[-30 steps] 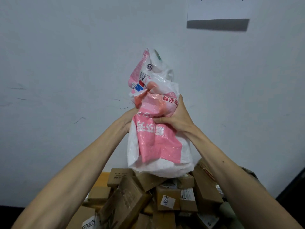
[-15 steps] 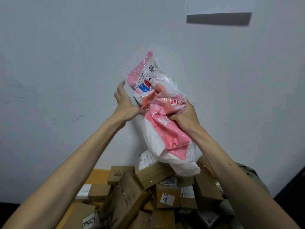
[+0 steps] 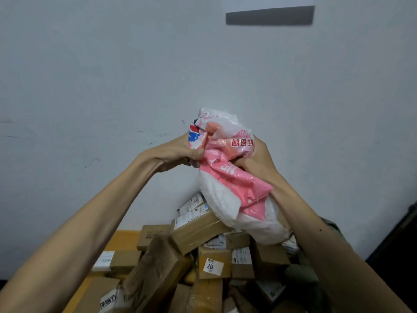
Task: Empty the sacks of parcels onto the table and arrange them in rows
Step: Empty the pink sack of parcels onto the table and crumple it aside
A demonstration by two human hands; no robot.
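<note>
Hands are bunching the sack (image 3: 228, 193): the left hand (image 3: 178, 152), spread open off it half a second ago, is gripping its top again beside the right hand (image 3: 257, 161), likewise clenched on it. It is hanging limp (apparently emptied) above parcels (image 3: 198, 236) heaped unsorted on the table (image 3: 121, 242).

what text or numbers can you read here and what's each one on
"07": white sticker on a brown box.
"品牌", red, upside down: the sack, gripped by the left hand and right hand.
Black letters on the bottom-left label: blurred, unreadable.
Shipping labels on the top box: too small.
White characters on the sack's pink band: crumpled, unreadable.
</note>
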